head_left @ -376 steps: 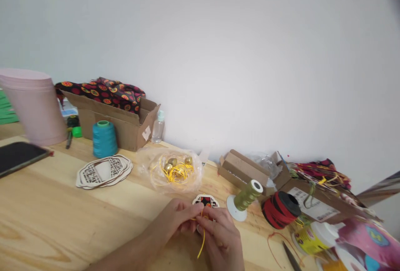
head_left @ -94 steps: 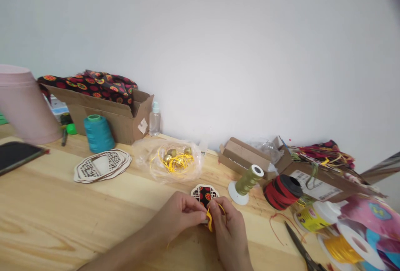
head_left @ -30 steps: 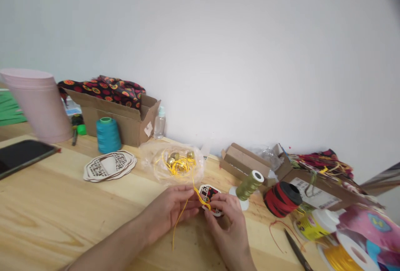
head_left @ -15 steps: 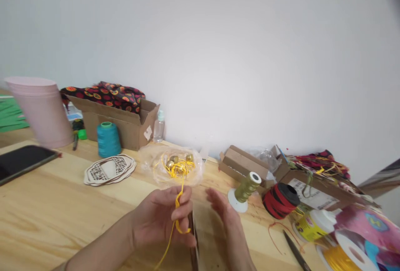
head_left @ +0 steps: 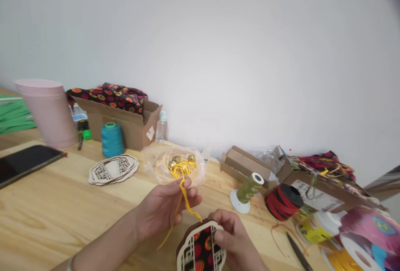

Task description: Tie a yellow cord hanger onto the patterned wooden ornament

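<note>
My left hand (head_left: pixel 170 206) pinches a yellow cord (head_left: pixel 187 204) between thumb and fingers, and a loose end hangs down below it. The cord runs to the top edge of a wooden ornament (head_left: pixel 203 246) with a cut-out lattice frame and dark flowered fabric in its middle. My right hand (head_left: pixel 233 235) grips that ornament by its upper right edge, thumb on the front face. Its lower part is cut off by the picture's bottom edge. Just beyond my left hand, a clear plastic bag (head_left: pixel 150 160) holds small brass bells (head_left: pixel 176 161) with yellow cords.
A stack of wooden cut-outs (head_left: pixel 114 169), a teal thread cone (head_left: pixel 112 139) and a phone (head_left: pixel 28 162) lie left. On the right are an olive spool (head_left: pixel 250 187), a red cord spool (head_left: pixel 284 202), a glue bottle (head_left: pixel 318 225) and scissors (head_left: pixel 298 252). Cardboard boxes (head_left: pixel 118 127) line the wall.
My right hand, apart and open before, now grips the ornament. The ornament has turned from edge-on to face me. The cord stretches from my left fingers down to it.
</note>
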Demonstrator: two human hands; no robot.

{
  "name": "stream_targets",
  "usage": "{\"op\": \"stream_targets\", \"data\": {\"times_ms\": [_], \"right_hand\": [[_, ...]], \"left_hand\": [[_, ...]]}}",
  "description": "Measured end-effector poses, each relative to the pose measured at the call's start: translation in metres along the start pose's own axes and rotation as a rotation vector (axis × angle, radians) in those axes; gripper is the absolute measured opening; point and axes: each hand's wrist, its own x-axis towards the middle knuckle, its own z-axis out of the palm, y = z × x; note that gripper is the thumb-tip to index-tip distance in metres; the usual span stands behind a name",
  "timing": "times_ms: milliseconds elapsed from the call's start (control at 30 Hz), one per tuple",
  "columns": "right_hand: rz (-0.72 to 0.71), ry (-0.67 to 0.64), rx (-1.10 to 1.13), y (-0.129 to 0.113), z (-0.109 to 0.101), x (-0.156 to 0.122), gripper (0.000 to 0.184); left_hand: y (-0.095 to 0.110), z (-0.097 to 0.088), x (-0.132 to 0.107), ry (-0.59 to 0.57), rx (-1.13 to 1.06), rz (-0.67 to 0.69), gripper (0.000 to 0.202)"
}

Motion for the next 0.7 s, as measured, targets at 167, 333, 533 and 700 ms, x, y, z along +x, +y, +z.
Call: {"op": "stream_targets", "data": {"times_ms": [167, 333, 533, 700], "right_hand": [[-0.030, 0.089, 0.173, -0.013, -0.007, 0.000, 0.012], [-0.057, 0.254, 0.226, -0.017, -0.004, 0.003, 0.009], [-0.090, 0.316, 0.103, -0.012, -0.008, 0.010, 0.015], [-0.119, 0.374, 0.060, -0.008, -0.013, 0.011, 0.021]], "left_hand": [[-0.003, 0.000, 0.005, 0.202, 0.170, 0.072, 0.005], [-0.005, -0.004, 0.014, 0.386, 0.194, 0.093, 0.006], [-0.003, -0.009, 0.018, 0.515, 0.056, 0.103, 0.010], [-0.002, -0.008, 0.020, 0.511, 0.004, 0.094, 0.009]]}}
